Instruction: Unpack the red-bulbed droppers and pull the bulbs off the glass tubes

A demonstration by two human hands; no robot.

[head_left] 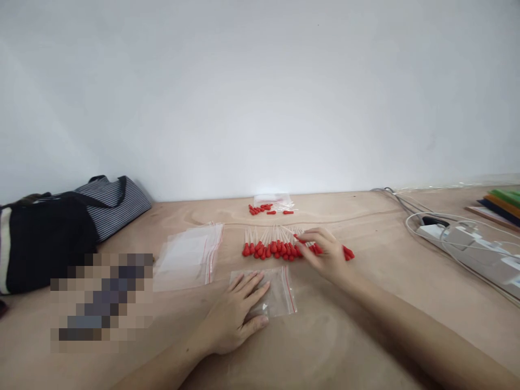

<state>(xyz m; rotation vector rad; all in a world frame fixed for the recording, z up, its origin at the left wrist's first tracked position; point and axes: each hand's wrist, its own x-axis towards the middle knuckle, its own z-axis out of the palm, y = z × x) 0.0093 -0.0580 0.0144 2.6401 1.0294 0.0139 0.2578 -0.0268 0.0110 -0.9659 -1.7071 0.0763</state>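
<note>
My left hand point(238, 314) lies flat with its fingers spread on a clear zip bag point(276, 295) that has a red line along its right edge. Just beyond the bag is a row of red-bulbed droppers point(273, 248), their pale thin stems pointing away from me. Over the right part of that row, my right hand point(325, 252) is closed in a pinch around one red-bulbed dropper point(299, 238), its stem slanting up to the left. The hand hides some of the droppers beneath it.
Left of the bag is a stack of clear zip bags point(189, 254). Loose red bulbs point(260, 208) and thin clear tubes point(284, 205) lie near the wall. A black bag point(49, 238) and a blurred patch are at left; a power strip point(467, 254) with cables and coloured folders point(504, 203) at right.
</note>
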